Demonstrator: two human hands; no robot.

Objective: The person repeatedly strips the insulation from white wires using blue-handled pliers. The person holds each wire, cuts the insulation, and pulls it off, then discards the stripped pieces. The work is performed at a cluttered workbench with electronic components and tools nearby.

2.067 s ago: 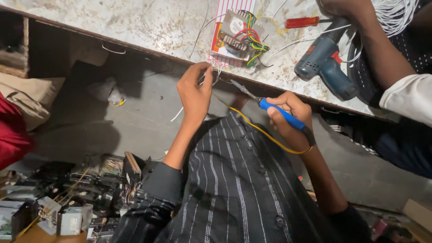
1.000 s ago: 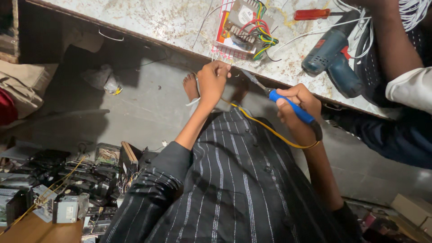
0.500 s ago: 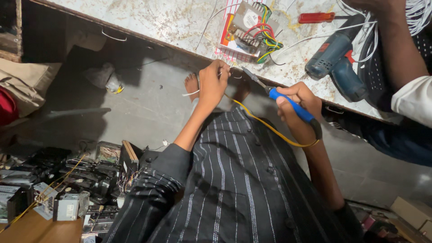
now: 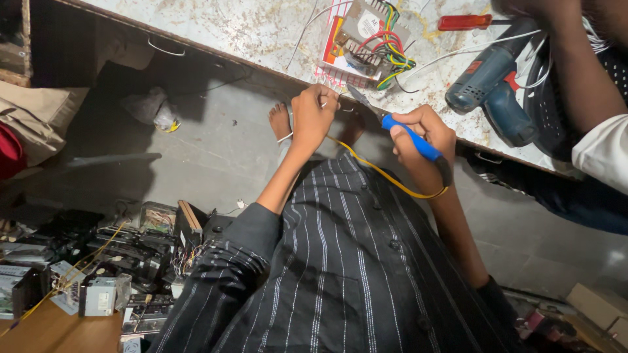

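My right hand (image 4: 418, 134) grips a blue-handled soldering iron (image 4: 409, 137) whose metal tip (image 4: 358, 99) points up and left toward my left hand. A yellow cord (image 4: 386, 176) loops from the iron across my dark striped shirt. My left hand (image 4: 313, 116) is closed on a thin white wire (image 4: 286, 136) at the workbench edge, just below a small circuit assembly (image 4: 366, 42) with red, yellow and green wires on a red and white card.
On the stained workbench (image 4: 248, 29) lie a blue cordless drill (image 4: 494, 88) and a red-handled screwdriver (image 4: 466, 21). Another person's arm (image 4: 582, 78) and white sleeve (image 4: 605, 157) are at the right. A pile of electronic scrap (image 4: 98, 261) sits at lower left on the floor.
The view has shifted slightly. My left hand has risen to the bench edge with the white wire, and the iron's tip has come closer to it.
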